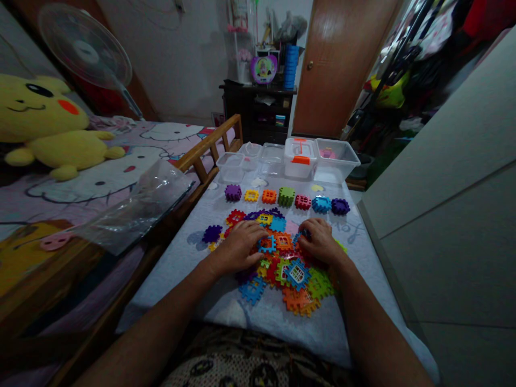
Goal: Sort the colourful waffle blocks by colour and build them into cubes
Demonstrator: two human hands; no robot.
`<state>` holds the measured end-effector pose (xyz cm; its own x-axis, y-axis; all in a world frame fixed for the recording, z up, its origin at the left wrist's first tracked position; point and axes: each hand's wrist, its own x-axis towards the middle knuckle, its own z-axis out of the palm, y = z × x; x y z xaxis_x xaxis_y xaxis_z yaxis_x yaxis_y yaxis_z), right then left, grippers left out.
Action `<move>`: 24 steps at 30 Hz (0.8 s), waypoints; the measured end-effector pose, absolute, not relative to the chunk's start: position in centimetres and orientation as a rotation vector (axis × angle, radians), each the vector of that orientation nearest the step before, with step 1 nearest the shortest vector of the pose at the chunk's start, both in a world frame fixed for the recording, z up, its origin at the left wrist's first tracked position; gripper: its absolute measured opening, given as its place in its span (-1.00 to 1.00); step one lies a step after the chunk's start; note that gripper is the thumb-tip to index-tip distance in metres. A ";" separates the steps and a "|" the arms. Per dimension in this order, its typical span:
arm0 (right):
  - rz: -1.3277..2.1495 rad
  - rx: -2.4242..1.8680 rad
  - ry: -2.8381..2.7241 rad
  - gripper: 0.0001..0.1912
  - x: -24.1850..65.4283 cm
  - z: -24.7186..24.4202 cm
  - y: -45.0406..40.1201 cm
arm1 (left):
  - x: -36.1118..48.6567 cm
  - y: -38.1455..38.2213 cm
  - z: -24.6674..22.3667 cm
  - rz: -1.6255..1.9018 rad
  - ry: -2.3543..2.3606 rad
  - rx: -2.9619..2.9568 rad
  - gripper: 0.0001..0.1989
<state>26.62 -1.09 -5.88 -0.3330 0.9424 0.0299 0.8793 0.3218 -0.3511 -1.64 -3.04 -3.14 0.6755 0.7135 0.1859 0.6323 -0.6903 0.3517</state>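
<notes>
A heap of toothed plastic building tiles in mixed colours lies on the cloth in front of me. My left hand (242, 248) rests on its left side, thumb and fingers apart, beside a blue window-shaped tile (266, 244). On the other side, my right hand (318, 239) has its fingers curled around a blue tile (297, 240), mostly hidden by the fingertips. Between the hands lies an orange window tile (284, 241). Nearer to me are a blue lattice tile (298, 274), a green tile (321, 284) and an orange tile (296, 300).
Behind the heap stands a row of tile stacks sorted by colour, including a purple stack (233, 193) and a green stack (286, 196). Clear plastic boxes (336, 161) line the table's far end. A wooden bed rail (209, 141) runs along the left, a white cabinet (443, 215) along the right.
</notes>
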 end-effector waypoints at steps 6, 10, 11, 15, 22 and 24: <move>0.479 -1.654 -2.325 -0.75 26.3 -5.3 -1.4 | -1.4 -3.3 -3.6 0.482 1.116 2.627 -0.73; 0.479 -1.661 -2.338 -0.65 26.2 -5.4 -1.4 | -1.1 -3.6 -3.6 0.533 1.186 2.616 -0.77; 0.466 -1.663 -2.347 -0.65 26.2 -5.5 -1.4 | -1.0 -3.8 -3.5 0.560 1.204 2.616 -0.76; 0.356 -1.704 -2.372 -0.71 26.1 -5.7 -1.3 | 0.2 -5.1 -3.3 0.623 1.083 2.688 -0.71; 0.250 -1.743 -2.385 -0.78 25.8 -6.1 -1.2 | 3.8 -7.4 -3.5 0.520 0.584 2.854 -0.39; 0.239 -1.754 -2.380 -0.79 25.8 -6.1 -1.2 | 4.5 -7.6 -3.7 0.489 0.537 2.875 -0.36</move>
<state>25.77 -1.22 -6.12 -0.2906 0.9557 0.0455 0.9276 0.2931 -0.2317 4.52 -7.60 -3.73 0.8810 0.3770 0.2857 0.3193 -0.9196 0.2289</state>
